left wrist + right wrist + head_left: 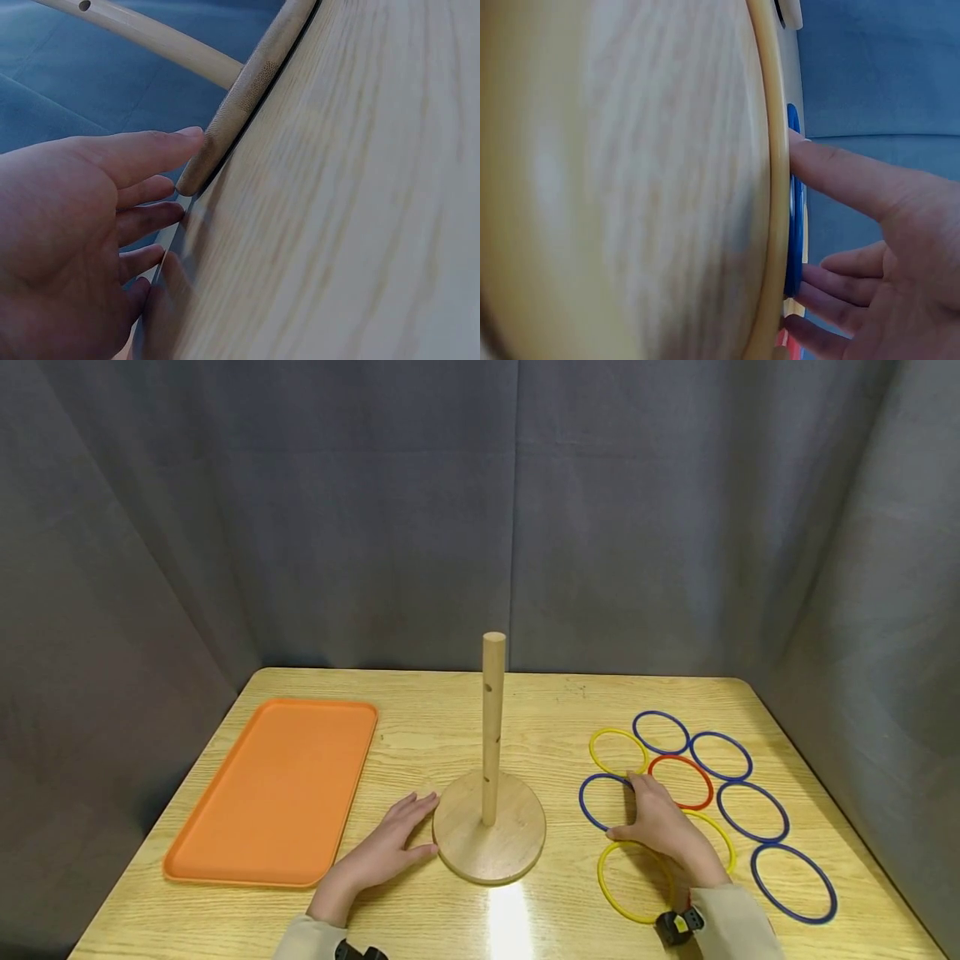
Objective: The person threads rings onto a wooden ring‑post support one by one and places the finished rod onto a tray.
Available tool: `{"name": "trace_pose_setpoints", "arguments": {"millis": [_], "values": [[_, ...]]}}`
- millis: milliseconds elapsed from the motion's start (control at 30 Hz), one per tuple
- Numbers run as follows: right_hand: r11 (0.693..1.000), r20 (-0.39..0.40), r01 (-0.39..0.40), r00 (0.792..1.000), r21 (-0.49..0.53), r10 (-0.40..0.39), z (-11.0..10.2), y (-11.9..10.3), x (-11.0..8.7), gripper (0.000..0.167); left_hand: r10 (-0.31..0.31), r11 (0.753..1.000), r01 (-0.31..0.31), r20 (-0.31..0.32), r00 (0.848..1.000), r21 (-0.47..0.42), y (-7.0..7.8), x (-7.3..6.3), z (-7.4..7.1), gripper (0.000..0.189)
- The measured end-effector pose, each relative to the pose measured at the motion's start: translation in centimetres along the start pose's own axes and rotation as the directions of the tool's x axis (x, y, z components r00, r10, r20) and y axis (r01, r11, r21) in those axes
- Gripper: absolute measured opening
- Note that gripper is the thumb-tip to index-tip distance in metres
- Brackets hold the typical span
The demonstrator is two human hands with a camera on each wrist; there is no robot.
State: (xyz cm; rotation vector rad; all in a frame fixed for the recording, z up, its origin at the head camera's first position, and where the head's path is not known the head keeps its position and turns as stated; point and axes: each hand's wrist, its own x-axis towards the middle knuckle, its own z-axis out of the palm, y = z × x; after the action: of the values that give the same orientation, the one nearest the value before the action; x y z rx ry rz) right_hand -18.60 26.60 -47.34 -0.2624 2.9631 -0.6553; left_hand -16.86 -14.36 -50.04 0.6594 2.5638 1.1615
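A wooden stand, with a round base (517, 835) and an upright post (492, 718), is at the middle of the table. My left hand (384, 852) lies at the base's left edge, thumb and fingers spread; in the left wrist view the thumb reaches the base's rim (225, 124). Over on the right, my right hand (663, 822) spans the right side of a blue ring (582, 802), thumb near its front edge and fingers near its far edge. The right wrist view has the thumb touching that blue ring (795, 225); a yellow ring (602, 877) fills its foreground.
An orange tray (277, 785) lies on the left of the table (420, 710). Around the right hand are a red ring (711, 789), more yellow rings (591, 745) and several other blue rings (834, 902). Grey curtains (375, 527) hang behind and at the sides.
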Motion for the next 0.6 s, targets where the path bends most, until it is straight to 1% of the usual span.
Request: {"name": "trace_pose_setpoints", "arguments": {"millis": [133, 267, 433, 600], "values": [[1.000, 0.012, 0.013, 1.000, 0.021, -0.014, -0.05, 0.24, 0.39, 0.104, 0.003, 1.000, -0.003, -0.003, 1.000, 0.005, -0.02, 0.00, -0.06, 0.073], [0.999, 0.014, 0.026, 1.000, 0.029, -0.027, -0.07, 0.44, 0.66, 0.104, -0.001, 1.000, 0.001, -0.002, 1.000, 0.005, -0.02, -0.02, -0.08, 0.073], [0.997, -0.005, 0.060, 0.998, 0.039, -0.060, -0.15, 0.45, 0.83, 0.102, -0.003, 1.000, 0.003, 0.001, 1.000, 0.007, 0.05, -0.07, -0.04, 0.073], [0.996, -0.014, 0.070, 0.997, 0.056, -0.069, -0.21, 0.42, 0.71, 0.102, 0.009, 1.000, -0.009, 0.002, 1.000, 0.005, 0.15, -0.07, 0.01, 0.073]]}}
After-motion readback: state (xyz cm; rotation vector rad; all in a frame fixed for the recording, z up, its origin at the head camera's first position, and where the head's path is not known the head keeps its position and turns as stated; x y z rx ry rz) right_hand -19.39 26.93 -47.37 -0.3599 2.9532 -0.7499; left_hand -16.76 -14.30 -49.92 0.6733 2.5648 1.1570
